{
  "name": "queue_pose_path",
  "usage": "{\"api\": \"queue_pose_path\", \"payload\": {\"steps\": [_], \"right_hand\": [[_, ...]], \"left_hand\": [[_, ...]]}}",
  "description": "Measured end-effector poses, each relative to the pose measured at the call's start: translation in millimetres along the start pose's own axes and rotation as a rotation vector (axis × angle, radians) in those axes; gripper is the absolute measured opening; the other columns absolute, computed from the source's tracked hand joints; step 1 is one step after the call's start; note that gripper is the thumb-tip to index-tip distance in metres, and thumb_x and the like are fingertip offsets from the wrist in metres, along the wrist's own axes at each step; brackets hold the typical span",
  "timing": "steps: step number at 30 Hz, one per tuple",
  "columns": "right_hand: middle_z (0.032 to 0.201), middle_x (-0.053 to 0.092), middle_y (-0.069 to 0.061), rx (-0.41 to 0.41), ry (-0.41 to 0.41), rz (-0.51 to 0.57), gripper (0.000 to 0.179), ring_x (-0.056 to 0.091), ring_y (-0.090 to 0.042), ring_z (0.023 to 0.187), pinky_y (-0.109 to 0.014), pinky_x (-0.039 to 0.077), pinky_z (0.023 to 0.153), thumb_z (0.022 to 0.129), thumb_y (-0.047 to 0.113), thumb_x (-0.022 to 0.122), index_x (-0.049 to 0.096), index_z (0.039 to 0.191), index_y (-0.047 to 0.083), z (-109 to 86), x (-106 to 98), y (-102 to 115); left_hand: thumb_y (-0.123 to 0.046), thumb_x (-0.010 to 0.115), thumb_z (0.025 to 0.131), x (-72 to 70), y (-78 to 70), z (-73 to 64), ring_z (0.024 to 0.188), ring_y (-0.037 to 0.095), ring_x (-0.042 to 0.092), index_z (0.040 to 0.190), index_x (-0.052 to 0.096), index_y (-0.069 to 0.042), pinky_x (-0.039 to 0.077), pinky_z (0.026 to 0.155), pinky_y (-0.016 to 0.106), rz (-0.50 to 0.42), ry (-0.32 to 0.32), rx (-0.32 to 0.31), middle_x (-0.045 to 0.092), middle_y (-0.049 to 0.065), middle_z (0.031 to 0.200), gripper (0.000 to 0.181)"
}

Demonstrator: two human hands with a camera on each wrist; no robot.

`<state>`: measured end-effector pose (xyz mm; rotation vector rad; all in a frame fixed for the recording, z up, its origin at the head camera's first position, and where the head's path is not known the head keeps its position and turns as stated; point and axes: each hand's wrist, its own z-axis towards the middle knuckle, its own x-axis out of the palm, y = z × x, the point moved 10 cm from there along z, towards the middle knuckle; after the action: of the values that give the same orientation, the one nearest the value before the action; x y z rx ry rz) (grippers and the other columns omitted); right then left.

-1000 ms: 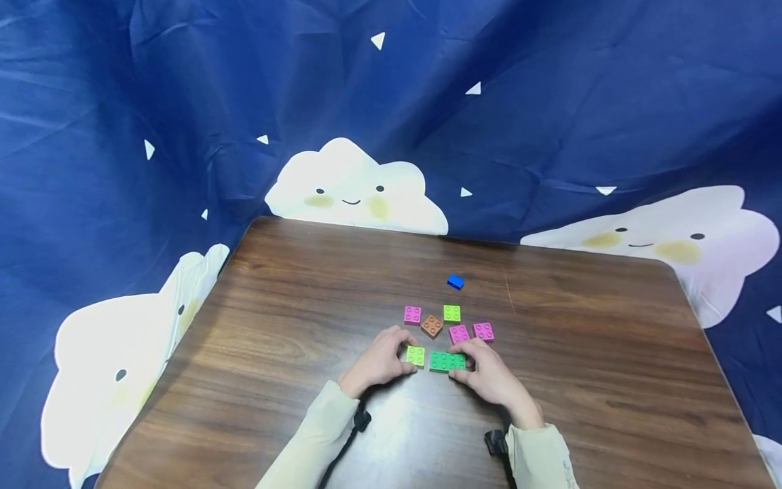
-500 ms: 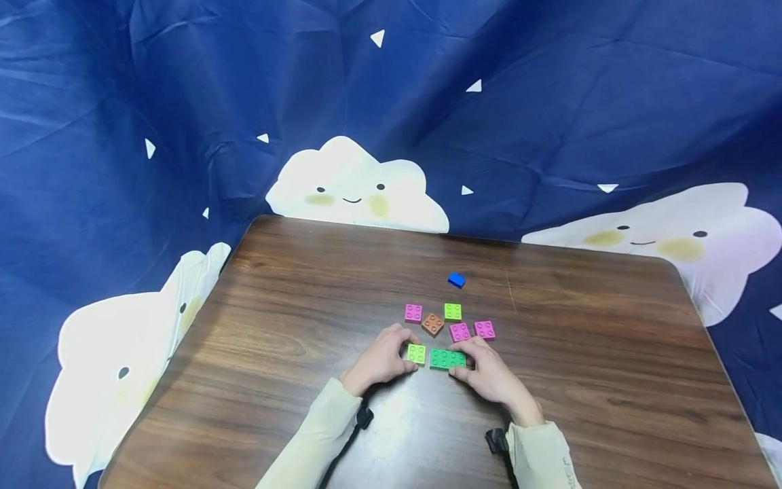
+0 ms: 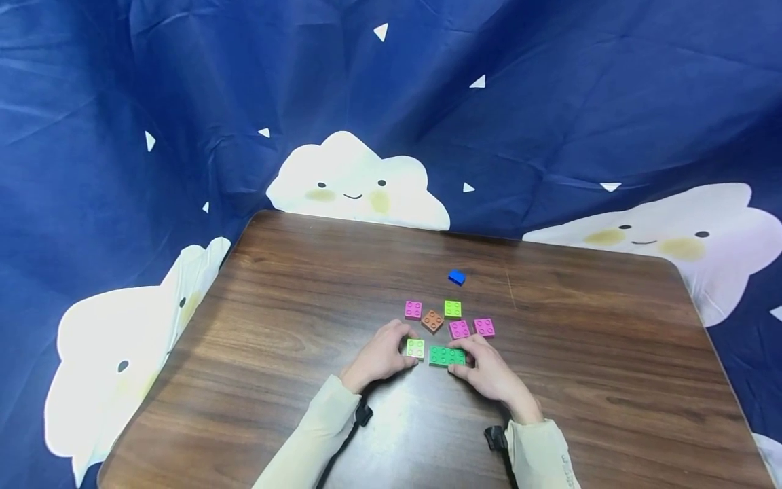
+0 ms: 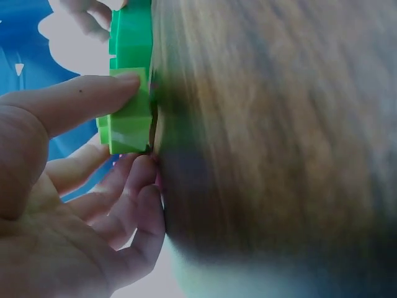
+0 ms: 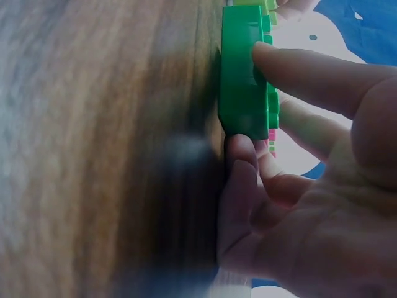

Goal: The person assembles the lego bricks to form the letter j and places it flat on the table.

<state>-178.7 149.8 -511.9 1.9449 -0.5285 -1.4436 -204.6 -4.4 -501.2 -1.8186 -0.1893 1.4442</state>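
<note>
With thumb and fingers my left hand [image 3: 381, 353] pinches a lime-green square toy brick [image 3: 415, 348] on the table. In the left wrist view the thumb presses one side of that lime brick [image 4: 129, 121]. My right hand [image 3: 487, 369] grips the right end of a longer green brick [image 3: 444, 356], studs up. The right wrist view shows the thumb against the side of this green brick [image 5: 242, 74]. From above, a narrow gap separates the two held bricks. Part of the green brick's right end is hidden by fingers.
Behind the hands lie a pink brick [image 3: 413, 310], a brown brick [image 3: 432, 321], another lime brick [image 3: 453, 309] and two more pink bricks, one of them a pink brick [image 3: 484, 327] at the right. Farther back is a blue brick [image 3: 456, 277]. The wooden table [image 3: 293, 285] meets a blue curtain.
Both hands keep their hold on the same bricks, with hardly any movement. The whole head view has shifted slightly.
</note>
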Motion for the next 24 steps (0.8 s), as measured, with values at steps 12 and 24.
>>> {"api": "queue_pose_path", "payload": {"steps": [12,24], "right_hand": [[0.099,0.052,-0.005,0.009,0.008,-0.001,0.035,0.044,-0.015,0.082,-0.026,0.035,0.071,0.084,0.013,0.071,0.065,0.118,0.009,0.8,0.5,-0.7],[0.098,0.052,-0.006,-0.016,-0.003,0.014,0.034,0.044,-0.015,0.081,-0.026,0.036,0.072,0.083,0.012,0.072,0.065,0.117,0.008,0.3,-0.5,0.9]], "left_hand": [[-0.012,0.076,0.078,1.7,-1.4,-2.2,0.073,0.01,0.054,0.124,0.061,-0.009,0.043,0.065,0.018,-0.128,0.014,-0.002,0.061,0.001,0.097,0.049],[-0.011,0.073,0.081,9.6,-9.6,-1.9,0.086,0.016,0.057,0.117,0.064,-0.009,0.044,0.074,0.019,-0.142,0.02,0.03,0.061,0.001,0.104,0.038]]}}
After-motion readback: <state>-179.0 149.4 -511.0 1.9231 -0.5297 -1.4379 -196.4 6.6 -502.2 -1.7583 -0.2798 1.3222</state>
